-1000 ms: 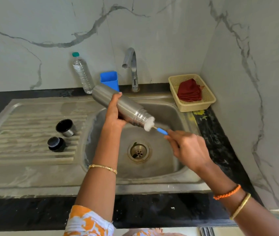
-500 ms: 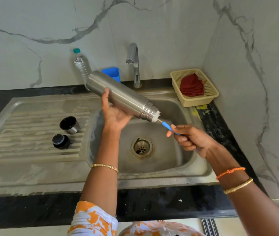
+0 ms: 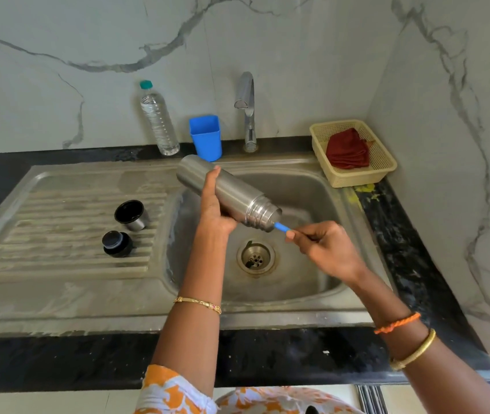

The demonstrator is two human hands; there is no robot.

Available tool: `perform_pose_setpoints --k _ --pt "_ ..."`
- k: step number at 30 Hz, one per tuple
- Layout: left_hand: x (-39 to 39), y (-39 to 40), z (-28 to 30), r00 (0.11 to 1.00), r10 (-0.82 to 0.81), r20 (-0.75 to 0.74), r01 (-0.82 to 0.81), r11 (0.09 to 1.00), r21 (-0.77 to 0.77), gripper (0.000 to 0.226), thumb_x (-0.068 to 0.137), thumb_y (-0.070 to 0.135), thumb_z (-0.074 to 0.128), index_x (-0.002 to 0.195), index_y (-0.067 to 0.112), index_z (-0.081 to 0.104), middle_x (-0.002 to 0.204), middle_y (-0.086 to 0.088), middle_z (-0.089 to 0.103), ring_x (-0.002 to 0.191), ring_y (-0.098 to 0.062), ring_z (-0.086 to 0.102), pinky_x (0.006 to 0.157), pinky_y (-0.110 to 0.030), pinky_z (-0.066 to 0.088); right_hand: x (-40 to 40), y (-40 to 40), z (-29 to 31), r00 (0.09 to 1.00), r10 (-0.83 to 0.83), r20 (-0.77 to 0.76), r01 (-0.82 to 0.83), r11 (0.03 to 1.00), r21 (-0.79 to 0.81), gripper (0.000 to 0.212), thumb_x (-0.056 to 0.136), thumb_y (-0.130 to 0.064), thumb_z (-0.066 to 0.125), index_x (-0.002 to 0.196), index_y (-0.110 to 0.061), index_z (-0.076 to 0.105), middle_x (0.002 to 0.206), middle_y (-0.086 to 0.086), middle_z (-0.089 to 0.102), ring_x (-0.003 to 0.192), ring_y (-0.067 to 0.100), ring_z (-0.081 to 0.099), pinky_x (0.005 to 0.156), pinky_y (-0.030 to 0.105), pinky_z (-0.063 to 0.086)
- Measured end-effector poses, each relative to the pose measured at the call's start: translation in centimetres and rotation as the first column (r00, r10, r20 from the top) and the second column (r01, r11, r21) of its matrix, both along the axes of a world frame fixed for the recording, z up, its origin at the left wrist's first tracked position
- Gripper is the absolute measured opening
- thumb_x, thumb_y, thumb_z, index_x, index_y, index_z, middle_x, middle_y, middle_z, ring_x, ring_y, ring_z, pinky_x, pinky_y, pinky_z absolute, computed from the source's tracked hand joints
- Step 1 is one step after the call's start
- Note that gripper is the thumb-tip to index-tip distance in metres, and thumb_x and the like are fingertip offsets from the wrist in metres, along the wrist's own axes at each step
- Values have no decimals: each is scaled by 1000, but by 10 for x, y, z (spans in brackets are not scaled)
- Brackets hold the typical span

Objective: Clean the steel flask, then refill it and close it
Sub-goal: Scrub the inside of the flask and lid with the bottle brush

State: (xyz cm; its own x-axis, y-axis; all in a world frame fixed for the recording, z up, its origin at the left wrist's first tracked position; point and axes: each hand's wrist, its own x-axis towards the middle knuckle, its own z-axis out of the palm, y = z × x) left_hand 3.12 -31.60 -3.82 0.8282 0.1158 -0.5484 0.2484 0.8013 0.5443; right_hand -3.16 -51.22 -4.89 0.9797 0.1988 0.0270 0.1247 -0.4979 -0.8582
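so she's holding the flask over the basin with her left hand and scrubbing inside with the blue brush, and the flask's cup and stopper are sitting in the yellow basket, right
Not quite. The head view shows the cup and stopper on the ribbed drainboard left of the basin, not in the yellow basket, which holds a red cloth. The rest stands: the left hand holds the flask over the basin and the right hand works the blue brush inside.

Steel greys, black stone, spots of blue and red

The flask (image 3: 231, 194) and sink (image 3: 312, 186) were silvery grey; the brush handle (image 3: 281, 226) and tumbler (image 3: 205, 137) bright blue. The counter (image 3: 393, 222) was speckled black, the wall (image 3: 88, 40) white marble with grey veins. A beige basket (image 3: 385, 170) held a dark red cloth (image 3: 346, 149). The bottle (image 3: 159, 121) was clear with a teal cap, and the sleeve (image 3: 172, 392) orange-and-white floral.
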Motion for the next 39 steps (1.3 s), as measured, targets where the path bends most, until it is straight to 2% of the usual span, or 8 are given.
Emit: perform_pose_setpoints --k 2,5,8,10,12,19,24,39 --pt "-2 -2 -4 995 42 89 -37 998 -60 70 76 39 73 136 12 47 97 -11 66 85 -26 68 67 -42 57 5 -4 9 866 82 -494 128 918 376 26 93 -24 56 80 -7 70 46 -4 34 34 6 22 36 18 18" --pt "0 -1 -7 982 57 180 -40 995 -96 73 76 38 71 139 12 46 92 -9 66 83 -25 68 70 -39 56 4 -1 10 724 184 -665 244 833 496 26 95 -26 51 84 -9 67 48 -6 29 32 3 17 31 15 12" --pt "3 0 -4 993 48 108 -47 999 -7 71 76 38 72 137 13 45 99 -12 65 86 -26 67 66 -41 57 -3 8 -2 990 -99 -105 102 995 23 22 92 -29 58 81 -16 73 46 -6 42 35 11 35 37 20 29" --pt "4 -1 -3 998 53 41 -54 998 17 69 77 38 73 135 15 43 106 -14 63 91 -28 65 67 -44 56 -7 11 -13 901 -57 430 233 900 -369 23 91 -33 54 82 -22 71 54 -5 57 43 20 51 39 25 40" --pt "4 -3 -3 999 54 1 -54 998 21 66 77 36 74 132 16 43 109 -14 61 95 -30 63 72 -47 55 -13 14 -21 824 -40 565 346 825 -447 29 90 -35 47 91 -20 72 66 -3 65 43 24 56 34 27 43" --pt "8 -5 -2 998 21 -52 -16 995 94 63 74 35 76 127 16 48 106 -12 62 96 -29 62 74 -46 54 -19 18 -15 938 -95 332 239 873 -425 21 92 -30 54 90 -18 71 61 3 61 53 31 56 47 34 47" --pt "10 -2 3 1000 7 -7 -7 998 55 63 76 37 74 129 16 47 106 -12 61 95 -28 62 74 -46 54 2 -4 15 996 66 56 -62 996 -71 16 90 -23 62 80 -29 73 47 -5 50 43 8 38 44 22 34" --pt "30 -13 33 1000 1 -11 1 969 247 60 66 38 80 114 12 57 104 -11 66 95 -27 65 86 -48 55 -5 28 8 916 -142 374 269 910 -314 19 94 -20 50 99 -12 65 74 3 63 59 25 57 51 30 45"
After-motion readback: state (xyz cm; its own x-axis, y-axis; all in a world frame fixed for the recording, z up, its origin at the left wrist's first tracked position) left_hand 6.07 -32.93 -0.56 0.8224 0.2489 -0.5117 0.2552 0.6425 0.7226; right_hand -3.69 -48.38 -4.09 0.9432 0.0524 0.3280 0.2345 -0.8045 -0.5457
